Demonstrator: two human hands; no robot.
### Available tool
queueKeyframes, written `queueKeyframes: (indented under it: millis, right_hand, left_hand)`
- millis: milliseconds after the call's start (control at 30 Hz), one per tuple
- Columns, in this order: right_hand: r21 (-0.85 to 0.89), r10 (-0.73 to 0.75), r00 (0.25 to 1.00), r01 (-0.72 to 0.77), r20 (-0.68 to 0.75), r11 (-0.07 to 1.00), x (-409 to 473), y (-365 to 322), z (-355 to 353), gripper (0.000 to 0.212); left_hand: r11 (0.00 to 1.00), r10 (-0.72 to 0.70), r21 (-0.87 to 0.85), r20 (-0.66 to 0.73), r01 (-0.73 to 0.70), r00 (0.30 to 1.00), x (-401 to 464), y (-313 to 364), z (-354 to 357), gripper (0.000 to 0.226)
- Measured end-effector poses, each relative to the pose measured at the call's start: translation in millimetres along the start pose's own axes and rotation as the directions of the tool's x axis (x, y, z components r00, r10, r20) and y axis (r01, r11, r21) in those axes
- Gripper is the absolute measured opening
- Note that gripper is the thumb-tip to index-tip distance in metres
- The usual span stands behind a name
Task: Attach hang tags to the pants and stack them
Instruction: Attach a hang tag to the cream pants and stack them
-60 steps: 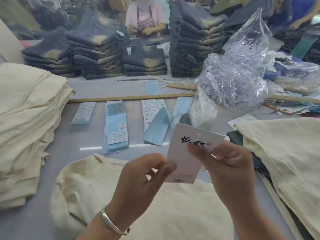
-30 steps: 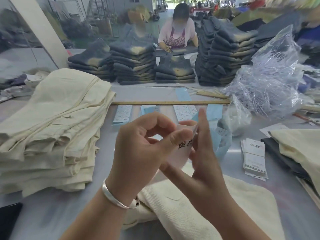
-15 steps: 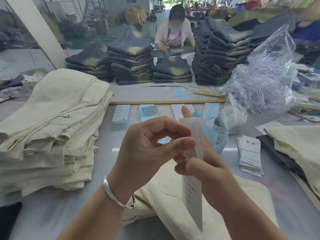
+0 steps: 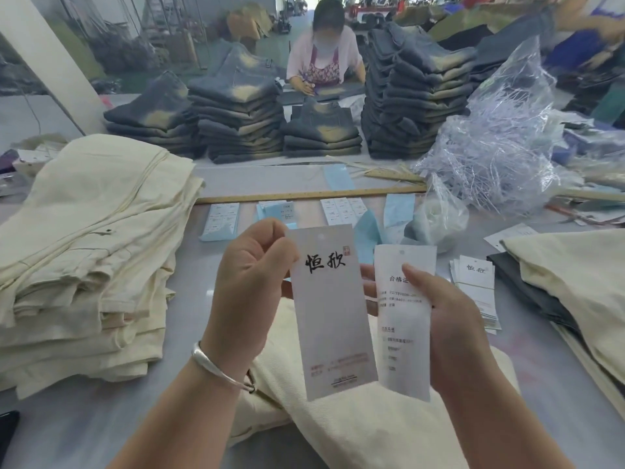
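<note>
Now split: half a second ago both cards sat pinched together edge-on between the hands; left hand (image 4: 252,289) pinches the branded hang tag (image 4: 333,309) at its upper left edge, face toward the camera, while right hand (image 4: 449,328) holds the second, certificate tag (image 4: 404,316) with the thumb across its front. Tags side by side, punch holes at 12 o'clock, nearly touching. Cream pants (image 4: 365,421) lie flat beneath at 6 o'clock, untagged as far as visible. Finished cream stack (image 4: 91,258) at 9 o'clock, spare tag pile (image 4: 475,286) at 3 o'clock. Reads as pairing check; threading not yet begun
</note>
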State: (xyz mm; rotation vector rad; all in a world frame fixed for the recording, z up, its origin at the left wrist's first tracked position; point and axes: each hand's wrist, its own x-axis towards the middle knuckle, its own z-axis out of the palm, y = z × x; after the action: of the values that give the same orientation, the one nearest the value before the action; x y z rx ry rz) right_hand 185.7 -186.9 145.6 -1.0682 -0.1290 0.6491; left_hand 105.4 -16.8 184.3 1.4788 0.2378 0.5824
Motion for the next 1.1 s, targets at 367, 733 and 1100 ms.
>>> queueKeyframes:
  millis: [367,733,1100]
  right_hand:
    - [-0.269,0.047,0.738,-0.303,-0.674,0.914,56,-1,-189,0.016]
    - [-0.661,-0.397,0.651,-0.219,-0.647,0.718,161,-14,-265,0.05]
    - [-0.963,-0.621,0.736,-0.208,-0.27,0.171,163,-9,-212,0.034]
  left_hand:
    - [0.941,-0.284,0.218,0.099,0.258,0.954,6,-65,67,0.058]
    - [0.913,-0.332,0.225,-0.076,0.341,0.94,21,-107,105,0.006]
    - [0.97,-0.192,0.146,-0.044,0.196,0.98,32,-94,107,0.02]
